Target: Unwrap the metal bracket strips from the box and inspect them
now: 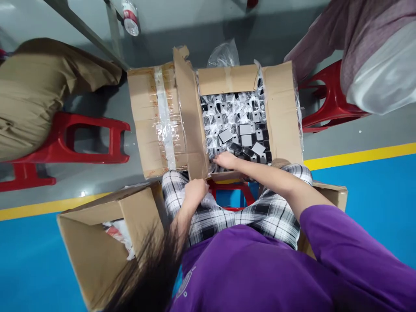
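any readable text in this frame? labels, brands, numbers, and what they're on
None can be read.
Water bottle on the floor at the top: red label, print too small and blurred.
Purple shirt: pale round emblem near the chest at, too distorted to read.
Open cardboard box of bagged small parts and the taped flap: no print visible.
Lower left cardboard box: no print visible.

Factory packing floor, painted blue floor (373, 190) with yellow line (360, 156), cartons (156, 117), red plastic stools (65, 143)
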`<state>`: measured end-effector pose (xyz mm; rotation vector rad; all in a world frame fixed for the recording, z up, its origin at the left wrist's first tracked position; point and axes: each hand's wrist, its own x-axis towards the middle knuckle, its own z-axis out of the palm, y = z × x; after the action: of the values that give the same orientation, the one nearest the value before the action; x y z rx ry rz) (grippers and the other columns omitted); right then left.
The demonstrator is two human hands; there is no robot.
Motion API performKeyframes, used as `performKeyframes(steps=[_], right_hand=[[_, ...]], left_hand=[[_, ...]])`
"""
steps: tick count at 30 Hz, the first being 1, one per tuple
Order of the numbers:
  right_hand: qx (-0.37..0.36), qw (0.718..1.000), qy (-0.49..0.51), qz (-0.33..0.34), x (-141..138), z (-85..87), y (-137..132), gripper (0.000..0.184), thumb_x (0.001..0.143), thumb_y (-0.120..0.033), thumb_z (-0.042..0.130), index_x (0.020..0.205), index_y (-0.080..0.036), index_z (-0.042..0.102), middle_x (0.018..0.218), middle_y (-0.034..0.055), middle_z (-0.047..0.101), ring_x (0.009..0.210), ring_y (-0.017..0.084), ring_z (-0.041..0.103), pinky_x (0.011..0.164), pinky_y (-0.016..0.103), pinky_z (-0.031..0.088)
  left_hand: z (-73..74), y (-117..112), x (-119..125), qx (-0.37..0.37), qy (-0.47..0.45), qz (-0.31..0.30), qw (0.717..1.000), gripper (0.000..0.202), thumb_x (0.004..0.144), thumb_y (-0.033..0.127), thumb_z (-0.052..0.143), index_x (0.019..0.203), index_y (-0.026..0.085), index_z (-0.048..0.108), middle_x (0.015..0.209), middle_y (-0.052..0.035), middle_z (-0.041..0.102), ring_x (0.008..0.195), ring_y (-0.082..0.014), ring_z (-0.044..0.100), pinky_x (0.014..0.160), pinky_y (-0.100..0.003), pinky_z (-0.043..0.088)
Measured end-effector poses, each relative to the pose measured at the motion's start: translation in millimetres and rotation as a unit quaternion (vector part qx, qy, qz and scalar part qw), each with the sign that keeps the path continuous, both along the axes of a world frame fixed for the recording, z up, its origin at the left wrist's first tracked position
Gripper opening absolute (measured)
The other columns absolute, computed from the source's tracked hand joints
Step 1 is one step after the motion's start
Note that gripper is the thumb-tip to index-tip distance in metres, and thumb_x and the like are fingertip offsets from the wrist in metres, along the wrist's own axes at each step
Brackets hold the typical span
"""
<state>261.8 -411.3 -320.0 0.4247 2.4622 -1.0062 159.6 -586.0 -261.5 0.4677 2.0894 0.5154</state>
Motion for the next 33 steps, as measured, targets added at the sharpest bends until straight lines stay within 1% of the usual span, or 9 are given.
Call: performKeyframes(steps=[3,5,8,10,13,22,27,30,33], right_hand=[[-0.034,0.997,0.04,-0.058,12.6,3.2,-4.5,0.016,0.093,-0.015,0.05,0.098,-0.015,0.065,0.122,0.0144,0.067,0.112,0.023,0.064,0.093,0.035,0.049],[-0.163,0.96,0.084,-0.212,24.4,4.6,-10.5,0.015,0.095,-0.022,0.046,0.092,-0.018,0.06,0.126,0.011,0.066,0.112,0.02,0.063,0.09,0.033,0.052],[-0.427,0.761,0.138,-0.469,38.9,8.6,-22.4,0.016,0.087,-0.036,0.055,0.08,-0.021,0.051,0.106,0.0047,0.073,0.09,0.017,0.067,0.071,0.03,0.057],[-0.509,0.647,0.161,-0.544,43.7,16.0,-30.9,0.025,0.077,-0.041,0.067,0.078,-0.023,0.05,0.088,0.0007,0.072,0.073,0.015,0.063,0.057,0.024,0.052],[-0.531,0.576,0.187,-0.593,43.5,35.7,-42.9,0.028,0.071,-0.042,0.073,0.082,-0.024,0.054,0.074,-0.0016,0.069,0.065,0.015,0.061,0.049,0.022,0.048],[-0.58,0.486,0.215,-0.617,37.3,92.5,-62.2,0.037,0.098,-0.052,0.04,0.114,-0.024,0.059,0.095,0.0035,0.074,0.082,0.018,0.07,0.064,0.03,0.06],[-0.635,0.465,0.167,-0.594,51.2,97.0,-65.3,0.047,0.099,-0.059,0.035,0.112,-0.022,0.06,0.091,0.004,0.073,0.07,0.016,0.069,0.06,0.029,0.061],[-0.633,0.471,0.166,-0.592,63.1,92.5,-63.3,0.029,0.095,-0.048,0.051,0.106,-0.022,0.061,0.086,0.0021,0.071,0.066,0.014,0.066,0.055,0.025,0.059],[-0.571,0.532,0.172,-0.601,71.3,83.9,-48.6,0.027,0.089,-0.042,0.06,0.109,-0.024,0.061,0.098,0.0031,0.071,0.071,0.013,0.067,0.057,0.025,0.059]], left_hand=[[4.3,-0.2,-9.8,-0.023,0.013,-0.018,0.999,0.018,0.066,0.022,0.077,0.056,0.022,0.062,0.066,-0.0115,0.065,0.117,-0.0425,0.058,0.106,-0.052,0.038],[8.5,-1.0,-14.8,-0.026,0.018,-0.03,0.999,0.007,0.075,0.026,0.071,0.08,0.022,0.073,0.085,-0.0139,0.073,0.118,-0.0401,0.059,0.107,-0.051,0.038],[12.8,1.8,-16.6,0.001,0.018,-0.034,0.999,0.032,0.085,0.031,0.062,0.114,0.023,0.071,0.112,-0.0135,0.074,0.12,-0.0361,0.06,0.108,-0.048,0.038],[13.8,6.9,-12.9,0.035,0.013,-0.023,0.999,0.04,0.09,0.037,0.055,0.125,0.023,0.066,0.128,-0.0116,0.069,0.126,-0.0319,0.058,0.109,-0.044,0.038],[14.6,14.4,-0.5,0.103,-0.01,0.02,0.994,0.044,0.093,0.048,0.05,0.122,0.021,0.068,0.132,-0.0101,0.067,0.127,-0.0282,0.057,0.108,-0.038,0.039],[33.0,26.3,32.8,0.328,-0.082,0.291,0.895,0.038,0.066,0.054,0.078,0.073,0.018,0.068,0.071,-0.0002,0.069,0.07,-0.0137,0.062,0.069,-0.024,0.048],[57.5,41.2,37.0,0.363,-0.189,0.318,0.855,0.053,0.058,0.064,0.079,0.074,0.017,0.06,0.064,0.0017,0.064,0.056,-0.0118,0.06,0.058,-0.024,0.048],[68.1,38.0,34.1,0.364,-0.229,0.332,0.84,0.053,0.052,0.055,0.086,0.077,0.017,0.06,0.067,0.0009,0.066,0.058,-0.0122,0.062,0.058,-0.024,0.049],[71.7,23.7,25.6,0.362,-0.235,0.354,0.829,0.048,0.05,0.045,0.089,0.073,0.017,0.058,0.067,0.002,0.066,0.059,-0.0112,0.063,0.058,-0.021,0.048]])
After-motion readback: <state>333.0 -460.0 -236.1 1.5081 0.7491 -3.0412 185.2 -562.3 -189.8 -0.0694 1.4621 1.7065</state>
